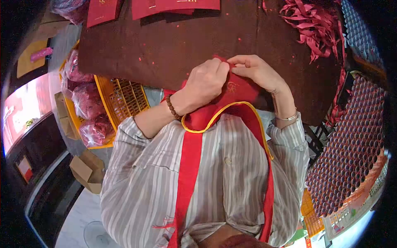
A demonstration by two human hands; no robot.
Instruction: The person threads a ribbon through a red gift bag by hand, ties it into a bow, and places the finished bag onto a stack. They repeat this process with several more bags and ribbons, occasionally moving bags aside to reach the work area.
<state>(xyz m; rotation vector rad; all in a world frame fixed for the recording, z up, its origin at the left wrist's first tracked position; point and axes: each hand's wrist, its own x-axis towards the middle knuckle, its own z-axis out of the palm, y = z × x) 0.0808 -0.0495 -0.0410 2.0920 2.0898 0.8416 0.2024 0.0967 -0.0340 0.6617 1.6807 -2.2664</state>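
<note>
My left hand (209,78), with a brown bead bracelet at the wrist, is closed, its fingers curled towards a bit of red material at their tips. Facing it, my right hand (256,72) pinches thumb and index finger together at the same spot. What exactly the fingers hold is hidden, and I cannot tell its kind. Just below both hands is the red apron (244,91) with yellow trim and a gold emblem, worn over a striped shirt (215,173).
A dark brown tabletop (165,45) with red scraps lies ahead. Red printed cards (178,6) are at its far edge, a heap of red ribbons (312,27) at right. Yellow crates (108,103) with bagged red items stand left; racks of small round pieces (351,140) stand right.
</note>
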